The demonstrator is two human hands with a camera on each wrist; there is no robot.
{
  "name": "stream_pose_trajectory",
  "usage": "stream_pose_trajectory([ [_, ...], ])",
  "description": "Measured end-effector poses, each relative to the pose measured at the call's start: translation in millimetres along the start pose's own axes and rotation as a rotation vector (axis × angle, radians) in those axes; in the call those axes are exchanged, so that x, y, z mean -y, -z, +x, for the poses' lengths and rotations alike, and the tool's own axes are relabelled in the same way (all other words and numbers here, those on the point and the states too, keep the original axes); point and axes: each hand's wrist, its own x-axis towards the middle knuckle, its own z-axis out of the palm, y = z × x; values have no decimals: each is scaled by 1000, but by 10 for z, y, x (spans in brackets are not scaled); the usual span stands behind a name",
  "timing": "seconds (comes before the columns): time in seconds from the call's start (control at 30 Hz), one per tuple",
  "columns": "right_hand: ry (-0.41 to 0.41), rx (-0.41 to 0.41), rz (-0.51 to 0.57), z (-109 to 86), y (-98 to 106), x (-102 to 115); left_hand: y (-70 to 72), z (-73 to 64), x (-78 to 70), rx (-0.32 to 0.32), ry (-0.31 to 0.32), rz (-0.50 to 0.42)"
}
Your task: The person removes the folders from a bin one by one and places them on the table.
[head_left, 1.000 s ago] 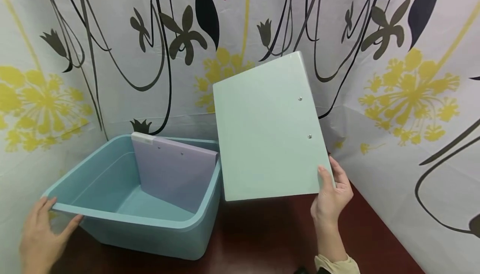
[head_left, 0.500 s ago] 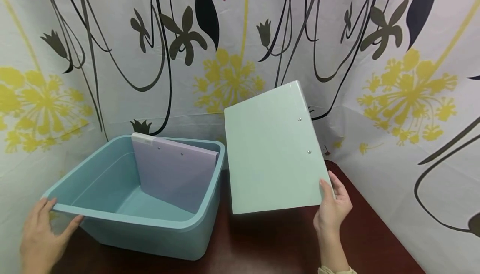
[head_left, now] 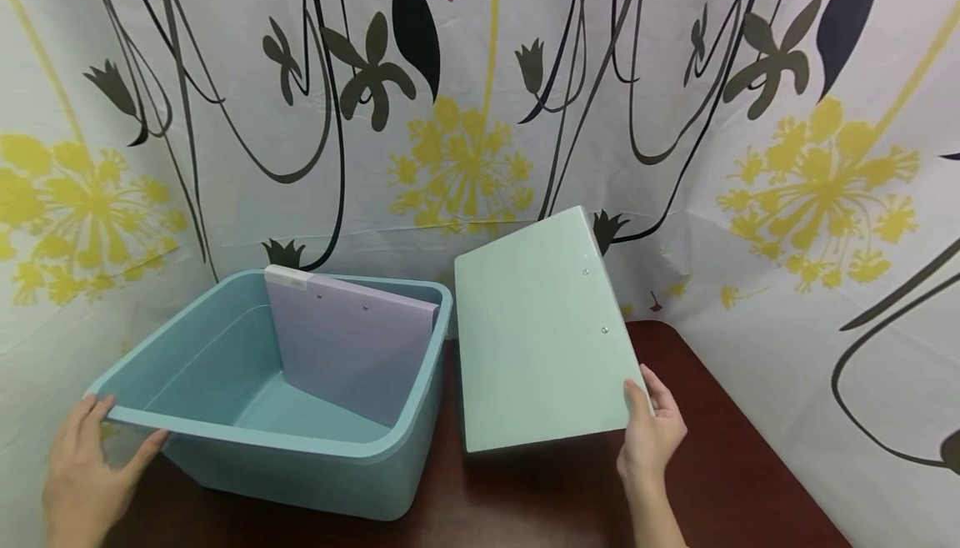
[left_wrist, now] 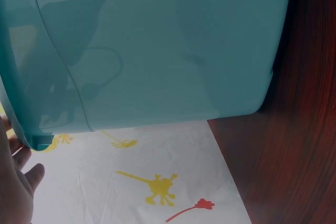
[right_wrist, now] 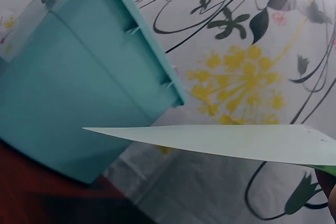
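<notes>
A person's right hand (head_left: pixel 651 435) pinches the lower right corner of a mint-green file folder (head_left: pixel 540 335), tilted above the table's right part; whether its lower edge touches down is hard to tell. The left hand (head_left: pixel 88 469) touches the front left corner of a blue plastic tub (head_left: pixel 300 477), thumb spread from fingers. Inside the tub, a lilac file folder (head_left: pixel 348 344) leans upright at the back right. Beneath lies a dark reddish-brown wood-grain table (head_left: pixel 727 465). Creased white sheeting (head_left: pixel 480 198), printed with yellow, red and grey-green flowers, surrounds it behind and at both sides.
</notes>
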Motion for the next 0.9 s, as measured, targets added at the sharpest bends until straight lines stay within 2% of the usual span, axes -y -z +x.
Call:
stream_pose_trajectory([
  [0.33,-67,-5,-122,-47,62,-274,-4,0,7,-4,-5,-1],
  [0.67,-73,4,-232,-91,95,-480,-19,-8,7,-44,-39,-32],
  [0.9,-102,11,-282,-121,108,-596,-19,-8,10,-36,-23,-29],
])
